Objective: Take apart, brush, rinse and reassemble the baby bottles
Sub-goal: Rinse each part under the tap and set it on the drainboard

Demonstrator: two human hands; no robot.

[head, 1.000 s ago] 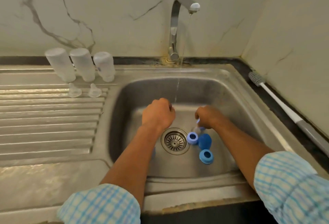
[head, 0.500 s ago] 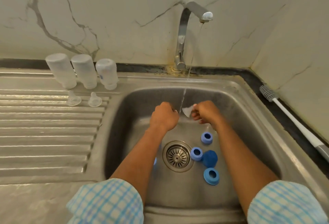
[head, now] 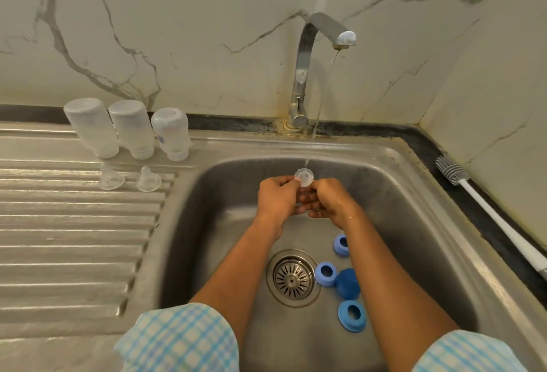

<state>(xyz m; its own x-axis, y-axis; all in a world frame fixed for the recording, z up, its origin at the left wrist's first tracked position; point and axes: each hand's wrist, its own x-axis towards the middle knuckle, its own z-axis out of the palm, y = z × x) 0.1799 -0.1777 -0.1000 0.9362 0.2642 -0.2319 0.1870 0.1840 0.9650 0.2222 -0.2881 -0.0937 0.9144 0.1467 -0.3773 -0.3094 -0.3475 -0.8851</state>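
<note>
Over the sink, my left hand (head: 276, 198) and my right hand (head: 328, 200) together pinch a clear silicone teat (head: 304, 177), its round base up under the thin stream from the tap (head: 328, 34). On the sink floor lie three blue bottle rings (head: 341, 245) (head: 325, 273) (head: 352, 316) and a darker blue cap (head: 348, 283), right of the drain (head: 292, 277). Three clear bottles (head: 130, 129) stand upside down on the draining board, with two more teats (head: 111, 177) (head: 148, 180) in front of them.
A white-handled bottle brush (head: 485, 209) with a grey head lies along the dark counter strip at the right of the steel sink (head: 414, 209). The ribbed draining board (head: 74, 238) stretches left. Marble walls close the back and right.
My right hand has lifted the clear teat from the sink floor up into the water stream, and my left hand has joined it on the teat. A third blue ring now shows.
</note>
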